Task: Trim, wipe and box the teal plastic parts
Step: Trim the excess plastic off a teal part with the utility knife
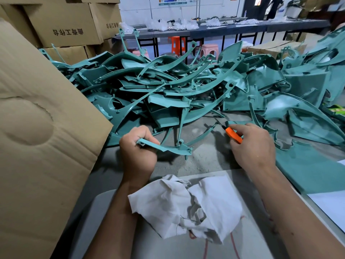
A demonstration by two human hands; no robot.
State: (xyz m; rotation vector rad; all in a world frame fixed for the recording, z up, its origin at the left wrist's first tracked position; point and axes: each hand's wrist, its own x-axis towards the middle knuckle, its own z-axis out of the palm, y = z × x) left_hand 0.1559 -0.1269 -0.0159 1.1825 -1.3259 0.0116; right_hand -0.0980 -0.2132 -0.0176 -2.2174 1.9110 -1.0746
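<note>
The left hand [137, 146] squeezes one teal part [168, 147] near the front. The right hand [252, 144] pinches an orange knife [233, 135] just beside it. The blade could slip and cut a finger. Behind sits one big pile [177, 86], too many to count. One white rag [186, 204] lies nearest.

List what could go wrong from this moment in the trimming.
1. The right hand holds an orange cutter aimed toward the left hand, which grips the teal part; a slip could cut those fingers.
2. The part's long curved arm is tangled in the heap of teal parts; pulling may drag others down.
3. The white rag at the table edge could slide off.
</note>
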